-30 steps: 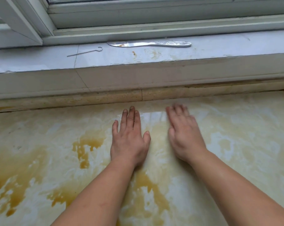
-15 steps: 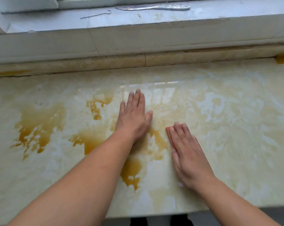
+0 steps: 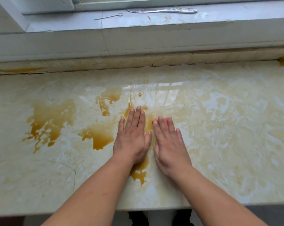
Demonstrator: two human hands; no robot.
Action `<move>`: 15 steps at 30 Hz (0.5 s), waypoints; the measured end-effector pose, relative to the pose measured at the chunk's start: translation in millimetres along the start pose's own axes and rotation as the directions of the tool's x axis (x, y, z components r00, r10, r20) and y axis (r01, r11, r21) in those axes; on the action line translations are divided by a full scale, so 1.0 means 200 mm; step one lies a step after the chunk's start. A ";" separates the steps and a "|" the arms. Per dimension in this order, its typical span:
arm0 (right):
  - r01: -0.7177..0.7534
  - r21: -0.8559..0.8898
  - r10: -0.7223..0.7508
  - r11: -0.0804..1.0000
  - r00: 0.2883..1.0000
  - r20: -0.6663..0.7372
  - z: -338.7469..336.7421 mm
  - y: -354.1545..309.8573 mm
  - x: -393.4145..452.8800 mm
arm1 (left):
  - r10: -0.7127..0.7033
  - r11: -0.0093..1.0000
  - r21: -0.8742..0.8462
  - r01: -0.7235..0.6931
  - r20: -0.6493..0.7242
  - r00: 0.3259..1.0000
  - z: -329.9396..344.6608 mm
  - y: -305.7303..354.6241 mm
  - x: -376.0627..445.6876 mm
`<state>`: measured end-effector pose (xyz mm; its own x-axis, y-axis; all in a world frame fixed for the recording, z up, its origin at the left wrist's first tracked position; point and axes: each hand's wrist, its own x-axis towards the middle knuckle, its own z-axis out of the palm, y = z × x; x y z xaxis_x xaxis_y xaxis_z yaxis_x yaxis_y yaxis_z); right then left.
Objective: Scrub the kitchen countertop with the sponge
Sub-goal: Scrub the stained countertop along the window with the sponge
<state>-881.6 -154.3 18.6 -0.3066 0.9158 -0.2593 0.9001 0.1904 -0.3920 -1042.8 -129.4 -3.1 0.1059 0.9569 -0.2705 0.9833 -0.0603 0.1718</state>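
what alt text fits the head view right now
Both hands lie flat, side by side, on a wet countertop streaked with amber stains: left hand bare, right hand pressing a mostly hidden pink sponge. A knife lies on the windowsill behind.

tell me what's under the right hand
A sliver of pink, probably the sponge, peeks out past the fingertips of the right hand, which lies flat on the wet countertop. The rest is covered by the hand.
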 end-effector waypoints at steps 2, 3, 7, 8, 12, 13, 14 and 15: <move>-0.006 0.004 0.006 1.000 1.000 0.002 -0.02 -0.01 0.07 | 0.003 1.000 -0.002 -0.003 0.000 1.000 0.00 0.00 0.00; 0.004 0.004 -0.004 1.000 1.000 0.009 -0.02 -0.01 0.07 | 0.006 1.000 -0.001 -0.006 0.002 1.000 -0.01 0.00 0.00; 0.080 -0.028 -0.079 0.996 0.997 0.016 0.00 0.05 -0.15 | 0.009 1.000 0.004 -0.009 -0.004 1.000 -0.01 0.00 -0.01; 0.085 -0.034 -0.084 0.996 0.996 0.026 0.01 0.06 -0.20 | 0.011 1.000 -0.001 -0.011 -0.004 1.000 -0.01 0.00 -0.01; 0.053 -0.014 -0.053 0.999 0.998 0.027 0.01 0.06 -0.13 | 0.009 1.000 -0.011 -0.009 0.000 1.000 -0.01 0.01 -0.01; 0.035 0.004 -0.035 0.999 0.999 0.018 -0.01 0.05 -0.05 | 0.007 1.000 -0.010 -0.007 0.004 1.000 -0.01 0.00 -0.01; 0.015 0.018 -0.015 1.000 1.000 0.011 -0.03 0.04 0.03 | 0.004 1.000 -0.005 -0.004 0.006 1.000 -0.01 0.00 -0.01; -0.004 0.028 0.004 1.000 1.000 0.011 -0.06 0.03 0.10 | 0.001 1.000 0.002 -0.001 0.007 1.000 -0.01 0.00 -0.01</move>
<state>-878.5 -130.6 20.9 -0.3066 0.9126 -0.2704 0.8924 0.1768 -0.4151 -1042.4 -129.9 -0.1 0.1077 0.9547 -0.2773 0.9835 -0.0614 0.1703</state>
